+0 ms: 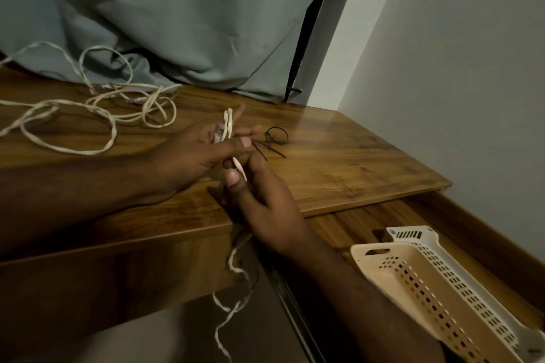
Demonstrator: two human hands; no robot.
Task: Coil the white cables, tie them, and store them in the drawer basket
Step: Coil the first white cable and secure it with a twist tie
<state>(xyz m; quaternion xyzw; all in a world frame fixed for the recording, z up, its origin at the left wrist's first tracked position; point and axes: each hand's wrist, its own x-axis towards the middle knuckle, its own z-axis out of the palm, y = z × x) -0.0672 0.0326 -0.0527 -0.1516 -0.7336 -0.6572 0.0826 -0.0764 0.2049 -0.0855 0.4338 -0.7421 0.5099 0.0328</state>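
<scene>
Both my hands work one white cable above the wooden bench (339,168). My left hand (188,153) pinches a few short loops of the cable in hand (229,124) between thumb and fingers, the loops standing upright above my palm. My right hand (265,197), just nearer, grips the same cable between thumb and curled fingers, a short stretch running taut between the two hands. From my right hand the cable's loose tail (236,283) drops over the near edge of the bench and hangs down in kinks.

Just beyond my fingertips, black ties (272,140) lie on the bench, one bent into a loop. At far left, more white cables (97,103) sprawl uncoiled across the bench, reaching back to a grey-green curtain (182,15) that drapes onto the surface.

At near right, the drawer (460,209) stands open below the bench, holding two perforated baskets side by side, a beige basket (395,271) and a white basket (460,274) touching it.
</scene>
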